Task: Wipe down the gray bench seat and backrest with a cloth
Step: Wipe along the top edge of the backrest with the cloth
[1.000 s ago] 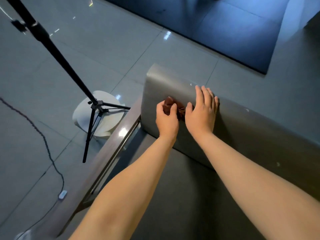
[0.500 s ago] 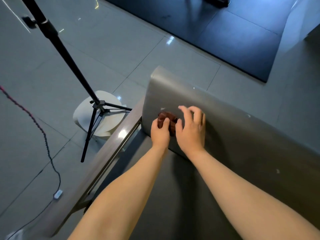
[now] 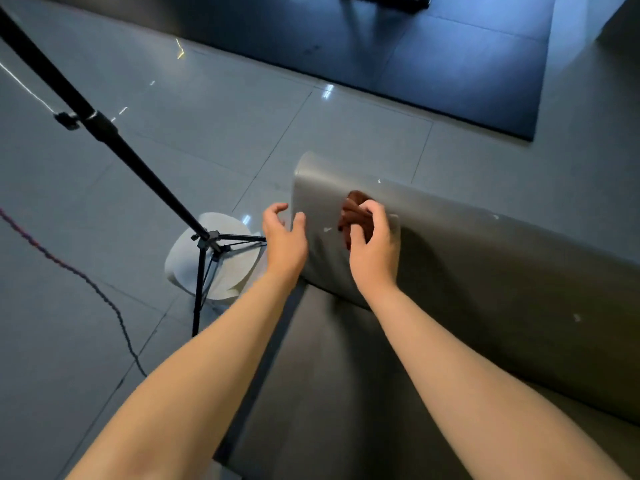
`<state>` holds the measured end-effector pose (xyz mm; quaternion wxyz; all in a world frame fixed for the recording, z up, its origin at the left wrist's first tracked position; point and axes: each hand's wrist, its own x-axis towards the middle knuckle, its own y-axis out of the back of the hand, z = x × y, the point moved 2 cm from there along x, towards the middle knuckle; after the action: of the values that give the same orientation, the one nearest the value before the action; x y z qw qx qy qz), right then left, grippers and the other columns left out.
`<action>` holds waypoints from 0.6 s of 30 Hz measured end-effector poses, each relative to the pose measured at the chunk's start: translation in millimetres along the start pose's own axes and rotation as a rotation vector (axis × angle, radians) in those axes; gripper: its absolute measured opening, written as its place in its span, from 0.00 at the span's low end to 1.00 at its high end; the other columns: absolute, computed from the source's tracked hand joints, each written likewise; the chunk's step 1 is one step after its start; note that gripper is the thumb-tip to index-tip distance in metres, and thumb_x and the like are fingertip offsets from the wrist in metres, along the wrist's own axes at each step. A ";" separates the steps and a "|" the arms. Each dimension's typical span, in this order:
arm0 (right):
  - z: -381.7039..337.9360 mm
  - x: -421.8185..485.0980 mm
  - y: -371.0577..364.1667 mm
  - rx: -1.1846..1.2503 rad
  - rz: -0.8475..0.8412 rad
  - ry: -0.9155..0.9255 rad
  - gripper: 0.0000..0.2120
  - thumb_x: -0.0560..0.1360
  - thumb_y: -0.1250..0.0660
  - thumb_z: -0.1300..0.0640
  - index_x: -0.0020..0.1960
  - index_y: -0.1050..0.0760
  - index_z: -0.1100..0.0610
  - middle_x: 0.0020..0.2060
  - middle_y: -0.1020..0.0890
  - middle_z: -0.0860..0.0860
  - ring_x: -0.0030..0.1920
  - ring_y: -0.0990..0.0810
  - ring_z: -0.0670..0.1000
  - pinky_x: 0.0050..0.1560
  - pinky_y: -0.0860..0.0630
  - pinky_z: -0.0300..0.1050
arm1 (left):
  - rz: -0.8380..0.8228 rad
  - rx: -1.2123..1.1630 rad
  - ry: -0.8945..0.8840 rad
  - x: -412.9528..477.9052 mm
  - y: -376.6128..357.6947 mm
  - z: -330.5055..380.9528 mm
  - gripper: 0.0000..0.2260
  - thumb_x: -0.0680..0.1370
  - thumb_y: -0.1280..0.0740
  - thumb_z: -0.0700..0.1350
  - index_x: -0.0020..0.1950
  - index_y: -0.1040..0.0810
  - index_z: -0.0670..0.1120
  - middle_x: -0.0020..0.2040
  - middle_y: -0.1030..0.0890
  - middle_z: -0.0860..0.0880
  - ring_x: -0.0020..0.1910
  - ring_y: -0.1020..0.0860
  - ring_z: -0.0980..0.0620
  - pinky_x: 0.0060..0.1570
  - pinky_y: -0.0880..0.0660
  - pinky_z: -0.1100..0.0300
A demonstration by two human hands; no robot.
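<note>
Pinching a crumpled brown cloth [image 3: 354, 212] at smooth gray backrest [image 3: 485, 271], right hand [image 3: 375, 252]; left hand [image 3: 285, 240] loosely curled, empty.

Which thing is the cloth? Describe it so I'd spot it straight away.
Find the bench's long gray backrest. Near its end by the black tripod, the right hand grips a small bunched cloth against it. It is reddish-brown, unlike the gray padding around it.

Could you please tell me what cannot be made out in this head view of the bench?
Head view:
cloth: mostly hidden by the right hand; its size is unclear.
backrest: far end cut off by the right edge.
seat: largely covered by both forearms, cut off at the bottom.
tripod: top cut off by the left edge.
</note>
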<state>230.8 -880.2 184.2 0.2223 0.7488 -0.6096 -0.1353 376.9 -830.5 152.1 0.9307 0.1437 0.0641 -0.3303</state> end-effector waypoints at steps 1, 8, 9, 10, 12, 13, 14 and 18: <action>-4.5 3.0 0.6 -0.009 0.058 0.038 0.14 0.81 0.35 0.58 0.66 0.26 0.49 0.63 0.28 0.52 0.62 0.27 0.50 0.58 0.30 0.34 | -0.043 0.012 0.007 9.4 5.8 0.7 0.20 0.83 0.36 0.45 0.74 0.35 0.53 0.76 0.35 0.45 0.76 0.35 0.47 0.75 0.35 0.48; -7.8 21.4 -47.4 -0.260 0.164 0.227 0.16 0.77 0.29 0.58 0.64 0.22 0.54 0.58 0.22 0.55 0.59 0.23 0.60 0.55 0.23 0.50 | -0.416 0.158 -0.141 40.1 -0.5 -34.3 0.37 0.83 0.37 0.40 0.82 0.57 0.59 0.81 0.38 0.51 0.78 0.37 0.52 0.77 0.36 0.46; -4.3 20.2 -55.0 -0.273 0.190 0.239 0.16 0.76 0.29 0.60 0.63 0.21 0.55 0.57 0.22 0.55 0.59 0.23 0.61 0.55 0.22 0.52 | -0.406 0.157 -0.161 43.0 -3.1 -42.7 0.37 0.83 0.37 0.40 0.82 0.57 0.59 0.81 0.39 0.51 0.78 0.38 0.53 0.77 0.37 0.47; 0.1 18.5 -62.3 -0.284 0.217 0.247 0.15 0.75 0.29 0.60 0.62 0.21 0.56 0.57 0.21 0.55 0.58 0.22 0.62 0.55 0.22 0.53 | -0.400 0.142 -0.182 46.5 -4.9 -50.0 0.38 0.82 0.37 0.41 0.82 0.57 0.58 0.81 0.39 0.51 0.79 0.39 0.53 0.77 0.38 0.46; 9.9 13.5 -75.6 -0.296 0.265 0.240 0.15 0.75 0.29 0.61 0.61 0.20 0.56 0.57 0.21 0.55 0.58 0.21 0.62 0.55 0.22 0.52 | -0.383 0.111 -0.197 52.0 -9.0 -61.5 0.38 0.81 0.36 0.43 0.82 0.56 0.59 0.80 0.38 0.49 0.78 0.38 0.52 0.77 0.37 0.46; 16.4 9.9 -83.5 -0.289 0.266 0.213 0.14 0.75 0.29 0.62 0.61 0.20 0.55 0.57 0.21 0.55 0.58 0.22 0.61 0.55 0.22 0.53 | -0.373 0.096 -0.200 54.0 -10.6 -65.7 0.37 0.81 0.37 0.44 0.82 0.56 0.59 0.80 0.37 0.48 0.78 0.37 0.51 0.76 0.36 0.46; 23.3 4.3 -92.6 -0.271 0.242 0.163 0.14 0.76 0.30 0.62 0.61 0.20 0.54 0.58 0.21 0.55 0.59 0.22 0.61 0.55 0.22 0.54 | -0.367 0.085 -0.202 55.0 -11.8 -68.9 0.36 0.81 0.37 0.44 0.82 0.55 0.59 0.80 0.37 0.48 0.78 0.36 0.51 0.76 0.36 0.45; 45.7 -20.2 -127.2 -0.133 0.171 -0.092 0.13 0.77 0.31 0.64 0.59 0.20 0.51 0.63 0.22 0.51 0.64 0.23 0.53 0.64 0.23 0.50 | -0.390 0.125 -0.179 59.5 -9.5 -80.9 0.36 0.82 0.37 0.41 0.82 0.54 0.61 0.79 0.34 0.48 0.77 0.34 0.49 0.75 0.35 0.45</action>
<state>313.1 -848.1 80.0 0.2541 0.6706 -0.6705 -0.1901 414.9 -847.9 60.3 0.8404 0.1562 -0.0128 -0.5189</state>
